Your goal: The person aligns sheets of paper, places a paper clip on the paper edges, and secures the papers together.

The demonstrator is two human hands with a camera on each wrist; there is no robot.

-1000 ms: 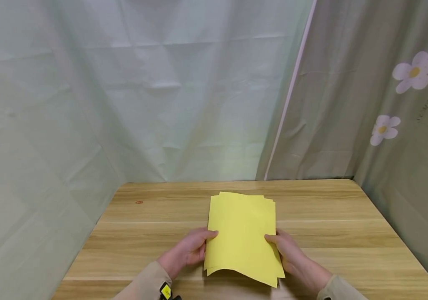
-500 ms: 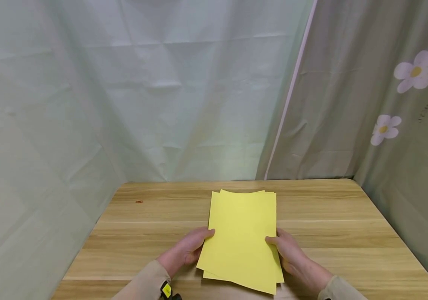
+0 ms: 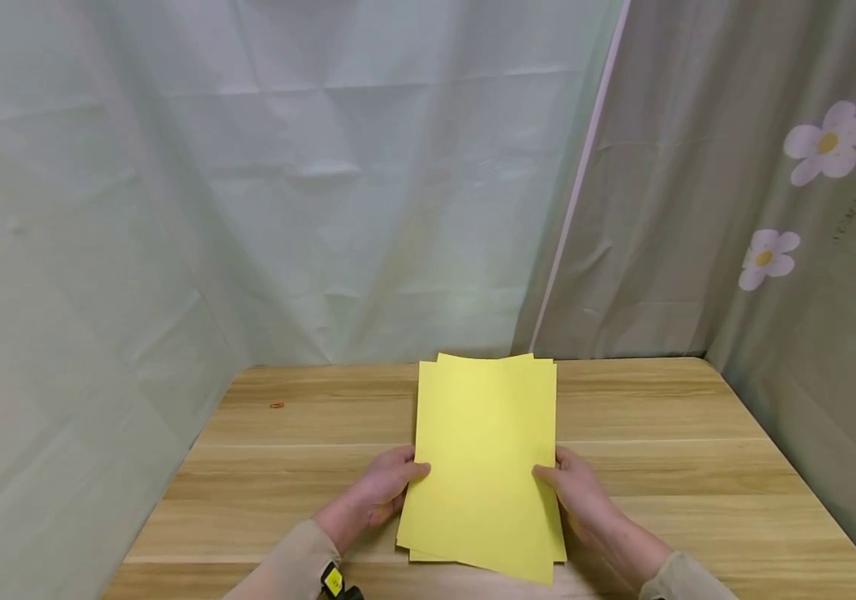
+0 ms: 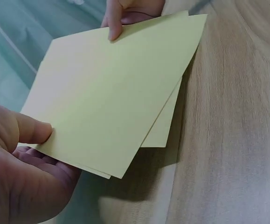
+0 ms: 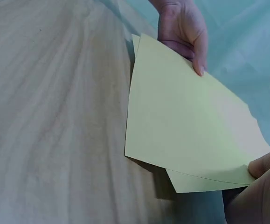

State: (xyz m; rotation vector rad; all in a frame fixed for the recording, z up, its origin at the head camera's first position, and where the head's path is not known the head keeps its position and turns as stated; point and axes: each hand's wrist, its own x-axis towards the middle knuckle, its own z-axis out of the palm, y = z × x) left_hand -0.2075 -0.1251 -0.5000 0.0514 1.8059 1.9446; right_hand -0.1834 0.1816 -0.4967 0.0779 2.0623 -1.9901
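Several yellow sheets of paper (image 3: 483, 467) lie in a loose stack, their corners out of line at top and bottom. My left hand (image 3: 386, 485) grips the stack's left edge, thumb on top and fingers curled beneath. On the opposite edge my right hand (image 3: 578, 490) pinches the sheets the same way. In the left wrist view the paper (image 4: 111, 93) is tilted over the table and casts a shadow on it. The right wrist view shows the lower corners of the sheets (image 5: 186, 121) fanned apart; the fingers under the paper are mostly hidden.
A small red paper clip (image 3: 277, 406) lies at the back left of the wooden table (image 3: 660, 417). Pale curtains (image 3: 367, 183) hang behind and on both sides, with white flowers (image 3: 830, 143) printed on the right one.
The stack's far edge has risen toward the back edge of the table. The near edge, curled before, now lies flatter, and the sheets' corners have shifted. Both hands keep their grip.
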